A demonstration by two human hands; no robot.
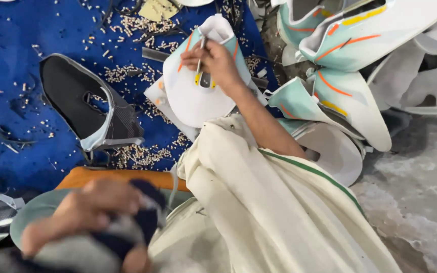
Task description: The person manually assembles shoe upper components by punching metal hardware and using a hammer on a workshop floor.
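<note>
Nearest the camera, blurred at the bottom edge, the left hand (pixel 84 215) is curled shut around a dark navy and grey fabric shoe upper (pixel 127 235), which it holds bunched against the lap. Largest of all is the blue cloth work surface (pixel 11 76), strewn with small pale offcut bits (pixel 137 156), and everything else is placed from it. Off its right edge rises a heap of white, mint and orange shoe uppers (pixel 360 45); along its near edge falls the person's loose cream sleeve with a green stripe (pixel 279 202). On the cloth's left half lies a black and grey shoe upper (pixel 84 108), opened flat. Towards the cloth's far right lies the white and mint shoe upper with orange lines (pixel 193 86), its long axis running from near to far, its tongue end pointing away from the person. The right hand (pixel 218 63) rests on it, fingers pinched closed on a thin metal tool (pixel 200 55) whose tip meets the upper's middle. The work looks best done with that upper pressed flat and the tool kept in line with its long axis.
</note>
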